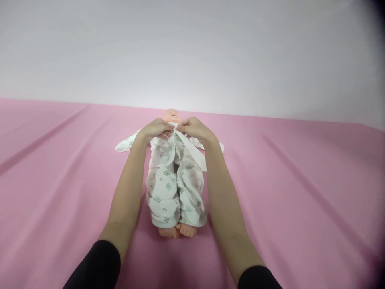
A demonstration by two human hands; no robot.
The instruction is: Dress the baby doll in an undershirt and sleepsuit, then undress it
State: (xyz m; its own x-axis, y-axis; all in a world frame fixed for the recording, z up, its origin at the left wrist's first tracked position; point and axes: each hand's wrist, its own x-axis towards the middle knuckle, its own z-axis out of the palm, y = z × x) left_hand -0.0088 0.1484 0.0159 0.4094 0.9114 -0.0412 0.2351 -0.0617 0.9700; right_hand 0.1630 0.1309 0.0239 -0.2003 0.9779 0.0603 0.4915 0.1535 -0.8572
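A baby doll lies on its back, head at the far end and bare feet towards me. It wears patterned white trousers and a matching white baby jacket, whose front hangs apart below the chest. At the neckline my left hand pinches the jacket's edge from the left. My right hand pinches the other edge from the right, close to the left fingertips. The right front panel falls in a loose fold beside my right wrist. Whatever fastening lies between the fingertips is too small to make out.
A pink cloth with several long creases covers the surface under the doll. Behind its far edge rises a plain white wall. The jacket's sleeves stretch out to both sides, beyond my forearms.
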